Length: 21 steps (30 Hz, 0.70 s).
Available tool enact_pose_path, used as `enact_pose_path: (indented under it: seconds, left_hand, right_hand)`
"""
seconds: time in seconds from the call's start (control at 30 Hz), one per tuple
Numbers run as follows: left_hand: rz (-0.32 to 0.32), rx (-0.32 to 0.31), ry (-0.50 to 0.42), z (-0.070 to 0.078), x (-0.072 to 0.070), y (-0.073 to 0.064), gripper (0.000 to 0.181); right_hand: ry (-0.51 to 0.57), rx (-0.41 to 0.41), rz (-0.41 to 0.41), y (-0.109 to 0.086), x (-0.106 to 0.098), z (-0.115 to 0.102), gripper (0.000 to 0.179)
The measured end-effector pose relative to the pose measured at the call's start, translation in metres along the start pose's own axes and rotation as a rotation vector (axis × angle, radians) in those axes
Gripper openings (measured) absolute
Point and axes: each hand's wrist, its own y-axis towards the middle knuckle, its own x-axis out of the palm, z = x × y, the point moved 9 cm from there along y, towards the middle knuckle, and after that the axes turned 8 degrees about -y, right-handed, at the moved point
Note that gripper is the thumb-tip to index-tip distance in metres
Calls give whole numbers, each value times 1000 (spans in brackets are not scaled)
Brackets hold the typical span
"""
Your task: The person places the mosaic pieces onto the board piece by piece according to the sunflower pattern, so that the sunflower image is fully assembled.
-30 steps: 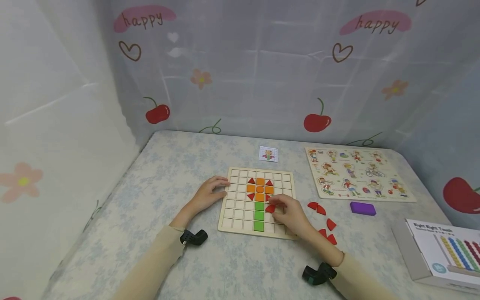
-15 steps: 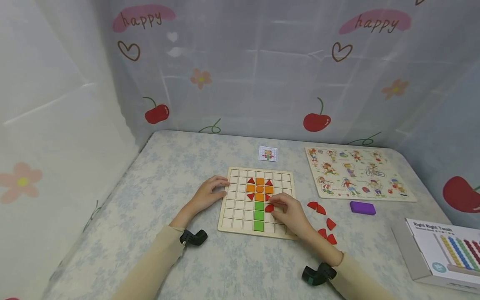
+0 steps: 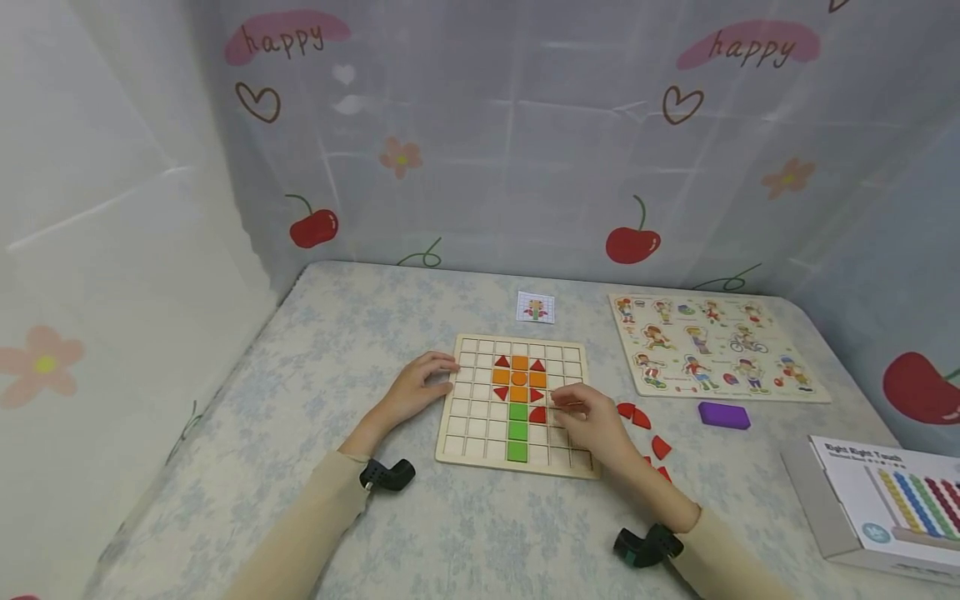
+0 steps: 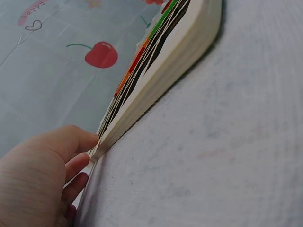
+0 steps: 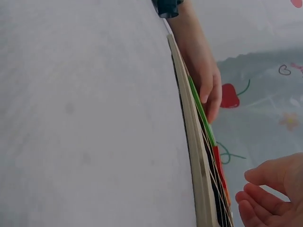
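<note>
A wooden grid board (image 3: 477, 458) lies on the table with orange squares, an orange circle (image 3: 519, 379), red triangles and a column of green squares (image 3: 517, 431) in its cells. In the cell right of the top green square sits a red quarter-circle piece (image 3: 537, 414). My right hand (image 3: 596, 427) hovers over the board's right side, just apart from that piece, fingers loosely bent and holding nothing. My left hand (image 3: 412, 389) rests at the board's left edge; in the left wrist view its fingertips (image 4: 92, 141) touch the rim.
Several red quarter-circle pieces (image 3: 660, 447) lie right of the board, partly behind my right hand. Beyond them are a purple block (image 3: 723, 415), a picture puzzle board (image 3: 720, 346) and a white box (image 3: 885, 508). A small pattern card (image 3: 536, 307) lies behind the grid board.
My right hand has let go of the red quarter-circle piece and drawn back slightly to the right. The piece stays in its cell. My left hand has not moved.
</note>
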Motion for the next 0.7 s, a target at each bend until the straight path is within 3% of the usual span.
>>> enact_pose_path:
  seconds: [0.23,0.33,0.47,0.7]
  left_hand:
    - [-8,-6,10,2,0,0,31]
    - [-5,-14,18,0,-1,0,31]
    - [2,-21,18,-3,-2,0,30]
    - [-7,-17,1,-1,0,0,31]
  right_hand:
    - [-184,86,144,-22,-50,31,27]
    - [-256,160,166,-31,-67,48,31]
    - [-284,238,135,-38,-77,64,38]
    - [-291,244,150,-40,-81,73,38]
